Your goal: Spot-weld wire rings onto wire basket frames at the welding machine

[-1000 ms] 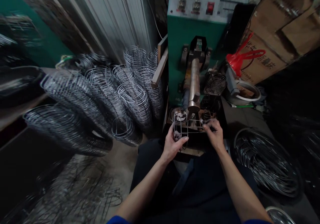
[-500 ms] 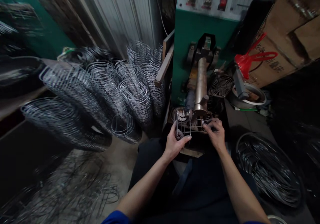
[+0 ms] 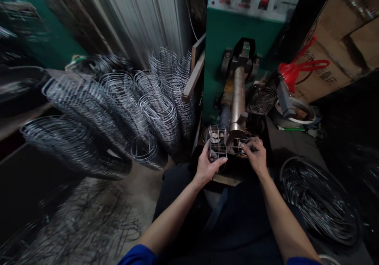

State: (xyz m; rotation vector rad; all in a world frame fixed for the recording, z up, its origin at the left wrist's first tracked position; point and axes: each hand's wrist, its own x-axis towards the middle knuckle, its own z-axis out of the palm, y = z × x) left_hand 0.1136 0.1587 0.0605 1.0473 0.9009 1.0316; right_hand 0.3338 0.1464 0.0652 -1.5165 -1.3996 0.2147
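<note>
Head view: your left hand (image 3: 209, 166) grasps the left end of the wire frame (image 3: 219, 153), thumb to the near side; your right hand (image 3: 257, 153) appears to pinch its right end, though the exact contact is too small to tell. The frame lies between your hands, near the blunt lower end of the metal cylinder (image 3: 238, 99) on the green machine (image 3: 216, 59), and partly overlaps, as seen, the round dish (image 3: 203, 136). Likely faults: an uneven grip could twist the frame and set its wires askew; fingertips straying beneath the cylinder could be trapped should it move; a dipped frame could snag the dish.
</note>
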